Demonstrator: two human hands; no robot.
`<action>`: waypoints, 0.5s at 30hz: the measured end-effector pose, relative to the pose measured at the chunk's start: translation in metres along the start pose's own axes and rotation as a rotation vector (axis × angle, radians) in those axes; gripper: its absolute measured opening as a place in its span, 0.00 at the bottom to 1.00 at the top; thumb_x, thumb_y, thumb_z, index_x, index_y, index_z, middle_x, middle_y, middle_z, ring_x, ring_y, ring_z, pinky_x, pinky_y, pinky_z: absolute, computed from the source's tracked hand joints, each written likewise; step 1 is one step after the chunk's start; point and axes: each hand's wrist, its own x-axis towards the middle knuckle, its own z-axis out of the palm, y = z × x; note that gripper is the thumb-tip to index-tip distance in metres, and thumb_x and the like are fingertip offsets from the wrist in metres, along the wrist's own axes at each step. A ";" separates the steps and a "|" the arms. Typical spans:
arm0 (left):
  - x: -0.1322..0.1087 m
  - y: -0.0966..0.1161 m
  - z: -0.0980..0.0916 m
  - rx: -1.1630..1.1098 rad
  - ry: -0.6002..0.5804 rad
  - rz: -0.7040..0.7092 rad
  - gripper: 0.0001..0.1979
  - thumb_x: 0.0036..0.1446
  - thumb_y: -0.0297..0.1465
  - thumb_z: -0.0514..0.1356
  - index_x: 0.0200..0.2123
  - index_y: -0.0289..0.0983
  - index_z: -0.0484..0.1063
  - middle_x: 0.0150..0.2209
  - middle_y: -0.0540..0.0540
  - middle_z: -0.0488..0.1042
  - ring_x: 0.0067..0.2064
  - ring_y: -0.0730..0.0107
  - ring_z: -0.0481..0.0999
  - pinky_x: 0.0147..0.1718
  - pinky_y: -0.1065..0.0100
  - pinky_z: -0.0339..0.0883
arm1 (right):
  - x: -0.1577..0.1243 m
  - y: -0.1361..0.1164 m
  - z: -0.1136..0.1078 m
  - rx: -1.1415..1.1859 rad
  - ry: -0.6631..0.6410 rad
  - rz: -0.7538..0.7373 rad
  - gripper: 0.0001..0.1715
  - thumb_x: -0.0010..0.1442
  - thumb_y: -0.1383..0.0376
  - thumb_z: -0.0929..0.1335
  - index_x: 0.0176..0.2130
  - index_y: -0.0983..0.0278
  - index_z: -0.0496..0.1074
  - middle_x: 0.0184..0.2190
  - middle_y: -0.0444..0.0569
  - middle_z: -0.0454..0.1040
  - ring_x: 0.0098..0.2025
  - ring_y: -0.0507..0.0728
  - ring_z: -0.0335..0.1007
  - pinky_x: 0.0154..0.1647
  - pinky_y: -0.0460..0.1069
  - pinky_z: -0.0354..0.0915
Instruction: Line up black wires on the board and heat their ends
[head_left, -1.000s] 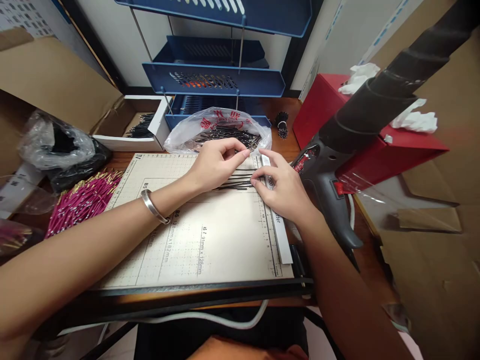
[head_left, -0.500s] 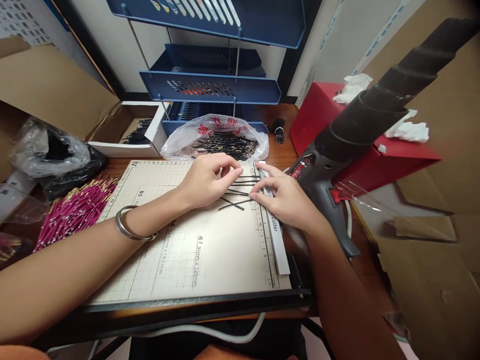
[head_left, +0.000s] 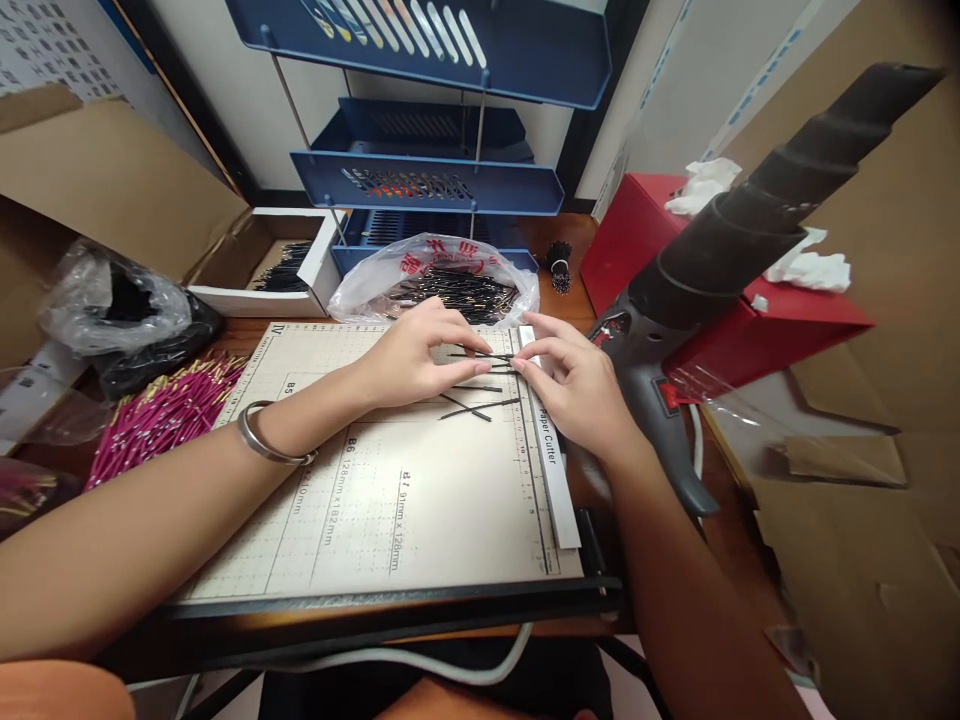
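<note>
Thin black cords [head_left: 469, 408] lie scattered and partly crossed on the cream board of a paper cutter [head_left: 360, 500], near its right side. My left hand [head_left: 420, 355] is over the board, thumb and forefinger curled closely around a black cord. My right hand [head_left: 577, 390] rests over the cutter's white edge strip [head_left: 551, 460], with thumb and forefinger pinched at the right ends of the black cords. The fingertips partly hide how many cords are held.
Behind the board sit a plastic bag [head_left: 349, 295] of black cords and a blue rack [head_left: 427, 180]. A white box [head_left: 247, 300] and magenta cords [head_left: 169, 425] are on the left. A grey heat gun [head_left: 652, 350] and red box [head_left: 787, 340] stand on the right.
My left hand has lowered its fingers onto the cords from just above them. My right fingertips have moved up the board, away from me, to other cord ends. The camera view has shifted slightly.
</note>
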 end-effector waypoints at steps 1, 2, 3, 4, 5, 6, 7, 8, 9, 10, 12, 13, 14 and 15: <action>0.000 -0.001 0.000 -0.001 -0.008 0.031 0.10 0.64 0.40 0.68 0.41 0.42 0.87 0.38 0.45 0.86 0.40 0.63 0.76 0.45 0.61 0.65 | 0.000 0.001 0.001 0.005 0.012 -0.008 0.06 0.66 0.62 0.72 0.38 0.60 0.81 0.66 0.53 0.75 0.64 0.66 0.77 0.65 0.64 0.72; -0.001 -0.003 0.001 0.000 -0.009 0.059 0.09 0.64 0.39 0.68 0.41 0.41 0.87 0.37 0.46 0.86 0.39 0.64 0.76 0.44 0.61 0.64 | 0.000 0.001 0.001 0.013 0.018 -0.015 0.06 0.67 0.62 0.71 0.39 0.60 0.80 0.66 0.53 0.75 0.63 0.65 0.77 0.65 0.64 0.72; -0.001 -0.004 0.001 0.000 0.001 0.084 0.09 0.66 0.37 0.68 0.41 0.41 0.87 0.36 0.46 0.86 0.38 0.65 0.75 0.43 0.61 0.64 | 0.000 0.001 0.002 0.025 0.020 -0.021 0.06 0.68 0.62 0.71 0.39 0.60 0.80 0.66 0.53 0.76 0.63 0.65 0.77 0.65 0.64 0.72; -0.001 -0.005 0.002 0.000 0.014 0.101 0.09 0.67 0.36 0.67 0.40 0.41 0.87 0.35 0.46 0.86 0.36 0.66 0.74 0.43 0.62 0.64 | 0.000 0.000 0.003 0.039 0.022 -0.029 0.06 0.68 0.63 0.71 0.39 0.60 0.79 0.65 0.53 0.76 0.63 0.65 0.77 0.65 0.64 0.71; -0.002 -0.005 0.002 -0.002 0.026 0.111 0.09 0.68 0.36 0.66 0.39 0.40 0.87 0.34 0.46 0.86 0.36 0.67 0.74 0.42 0.62 0.63 | 0.000 0.000 0.004 0.054 0.026 -0.038 0.05 0.68 0.63 0.71 0.39 0.60 0.79 0.65 0.53 0.77 0.63 0.64 0.77 0.66 0.63 0.71; -0.002 -0.006 0.002 -0.004 0.036 0.112 0.09 0.68 0.35 0.66 0.39 0.40 0.87 0.34 0.47 0.85 0.35 0.67 0.74 0.42 0.62 0.63 | -0.001 -0.001 0.005 0.069 0.028 -0.049 0.04 0.68 0.64 0.71 0.41 0.60 0.79 0.63 0.53 0.78 0.63 0.64 0.77 0.66 0.63 0.71; -0.002 -0.006 0.002 -0.009 0.045 0.108 0.10 0.68 0.35 0.66 0.38 0.40 0.87 0.34 0.47 0.85 0.35 0.67 0.74 0.42 0.62 0.64 | -0.001 -0.003 0.006 0.082 0.027 -0.060 0.05 0.67 0.65 0.71 0.43 0.60 0.79 0.61 0.53 0.80 0.62 0.63 0.77 0.66 0.62 0.71; -0.002 -0.005 0.002 -0.014 0.051 0.101 0.10 0.68 0.36 0.66 0.38 0.41 0.87 0.34 0.46 0.85 0.35 0.67 0.75 0.42 0.62 0.64 | -0.001 -0.004 0.007 0.091 0.024 -0.074 0.07 0.67 0.65 0.72 0.46 0.60 0.80 0.58 0.52 0.81 0.61 0.63 0.78 0.65 0.60 0.72; -0.002 -0.005 0.001 -0.020 0.056 0.097 0.10 0.68 0.37 0.66 0.38 0.41 0.87 0.34 0.46 0.85 0.35 0.67 0.75 0.41 0.62 0.64 | -0.002 -0.005 0.008 0.095 0.022 -0.090 0.10 0.67 0.65 0.72 0.48 0.60 0.80 0.55 0.52 0.83 0.58 0.62 0.79 0.63 0.59 0.73; -0.002 -0.004 0.001 -0.025 0.058 0.095 0.10 0.68 0.37 0.66 0.38 0.41 0.87 0.34 0.46 0.85 0.35 0.67 0.75 0.41 0.62 0.64 | -0.002 -0.006 0.010 0.094 0.024 -0.106 0.11 0.67 0.65 0.72 0.49 0.61 0.80 0.51 0.51 0.84 0.55 0.61 0.81 0.61 0.57 0.74; -0.002 -0.003 0.000 -0.042 0.066 0.102 0.10 0.68 0.37 0.66 0.38 0.42 0.87 0.34 0.47 0.85 0.36 0.67 0.76 0.41 0.62 0.65 | -0.002 -0.008 0.013 0.084 0.047 -0.144 0.09 0.67 0.64 0.73 0.48 0.61 0.82 0.45 0.50 0.86 0.48 0.59 0.83 0.55 0.55 0.76; -0.002 -0.003 0.000 -0.055 0.069 0.107 0.09 0.67 0.37 0.67 0.38 0.42 0.87 0.33 0.47 0.85 0.35 0.67 0.76 0.41 0.63 0.65 | -0.002 -0.008 0.014 0.079 0.071 -0.164 0.08 0.68 0.64 0.73 0.45 0.61 0.83 0.43 0.49 0.86 0.44 0.58 0.83 0.51 0.53 0.76; -0.002 -0.002 0.000 -0.072 0.071 0.109 0.08 0.67 0.36 0.67 0.38 0.42 0.87 0.33 0.47 0.85 0.35 0.68 0.76 0.41 0.63 0.65 | -0.002 -0.008 0.016 0.077 0.097 -0.183 0.07 0.68 0.65 0.73 0.44 0.61 0.84 0.41 0.49 0.86 0.41 0.57 0.83 0.49 0.52 0.77; -0.002 -0.003 0.000 -0.094 0.075 0.108 0.08 0.66 0.36 0.68 0.37 0.41 0.87 0.32 0.48 0.85 0.34 0.68 0.76 0.40 0.63 0.65 | -0.002 -0.009 0.017 0.078 0.121 -0.199 0.07 0.67 0.66 0.73 0.42 0.61 0.84 0.40 0.48 0.86 0.39 0.57 0.82 0.47 0.52 0.77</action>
